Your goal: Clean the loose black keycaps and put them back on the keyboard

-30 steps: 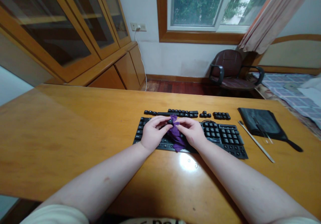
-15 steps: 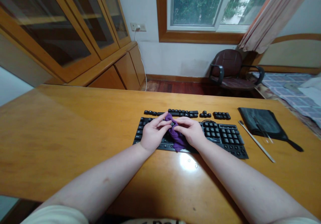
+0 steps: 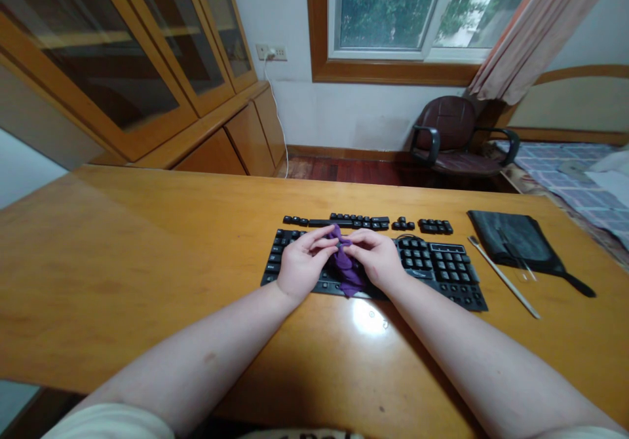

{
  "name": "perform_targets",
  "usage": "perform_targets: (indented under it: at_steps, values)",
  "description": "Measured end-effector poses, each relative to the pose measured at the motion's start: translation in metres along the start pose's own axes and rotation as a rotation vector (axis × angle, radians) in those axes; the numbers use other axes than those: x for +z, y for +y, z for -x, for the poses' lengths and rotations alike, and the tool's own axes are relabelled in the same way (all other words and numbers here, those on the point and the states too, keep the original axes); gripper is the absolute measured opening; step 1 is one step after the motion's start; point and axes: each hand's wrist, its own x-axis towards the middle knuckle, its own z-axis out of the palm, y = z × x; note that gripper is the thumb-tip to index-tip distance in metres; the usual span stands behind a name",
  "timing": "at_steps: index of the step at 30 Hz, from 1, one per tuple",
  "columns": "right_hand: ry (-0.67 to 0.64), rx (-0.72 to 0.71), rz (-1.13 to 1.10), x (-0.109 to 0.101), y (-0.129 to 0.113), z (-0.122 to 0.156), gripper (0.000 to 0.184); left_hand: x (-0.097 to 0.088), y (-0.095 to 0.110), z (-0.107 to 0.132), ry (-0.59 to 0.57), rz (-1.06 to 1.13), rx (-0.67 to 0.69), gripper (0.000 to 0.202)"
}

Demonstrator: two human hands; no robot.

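Both hands meet over the middle of a black keyboard (image 3: 442, 268) on a wooden desk (image 3: 147, 255). My left hand (image 3: 299, 265) and my right hand (image 3: 376, 259) pinch a purple cloth (image 3: 345, 270) between their fingertips, and the cloth hangs down onto the keys. A small dark keycap seems wrapped in the cloth at the fingertips, though it is mostly hidden. Behind the keyboard lie rows of loose black keycaps (image 3: 358, 220) taken off the board.
A black pouch (image 3: 511, 239) lies at the right of the desk with a thin pale stick (image 3: 504, 277) and a dark-handled tool (image 3: 572, 284) beside it. Behind the desk stand a wooden cabinet (image 3: 147, 65), a dark office chair (image 3: 449, 137) and a bed (image 3: 580, 177).
My fingers have worked the purple cloth around the small dark piece; the cloth has bunched up and shifted slightly between the fingertips. Both hands stay over the keyboard's middle.
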Motion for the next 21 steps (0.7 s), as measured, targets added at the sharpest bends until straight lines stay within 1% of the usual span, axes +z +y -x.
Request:
perform_targets:
  at_steps: [2,5,8,11,13,16,19,21]
  values:
    - [0.036,0.006,0.018,-0.0006,-0.001,-0.0006,0.01,0.0015,0.0022,0.0004,-0.008,0.016,-0.006,0.037]
    - [0.062,0.089,-0.034,0.0004,-0.0005,-0.0008,0.014,0.0032,0.0042,0.0012,-0.012,0.023,0.008,0.044]
    - [0.054,0.135,-0.067,0.0029,0.0017,0.0002,0.018,0.0028,0.0041,0.0016,0.016,-0.026,0.06,0.045]
    - [0.041,0.127,-0.081,0.0041,0.0027,0.0009,0.019,0.001,0.0018,0.0005,0.03,-0.07,0.128,0.037]
    - [0.05,0.115,-0.085,0.0039,0.0025,0.0008,0.018,-0.0002,-0.0004,-0.001,0.028,-0.058,0.156,0.032]
    - [0.044,0.107,-0.06,0.0036,0.0025,0.0005,0.017,-0.0017,-0.0027,-0.0031,0.025,-0.038,0.15,0.028]
    - [0.024,0.107,-0.028,0.0035,0.0031,0.0012,0.016,-0.0033,-0.0017,-0.0035,-0.005,-0.075,0.138,0.024]
    - [0.022,0.1,-0.02,0.0037,0.0034,0.0019,0.015,-0.0042,-0.0001,-0.0032,-0.029,-0.107,0.145,0.026]
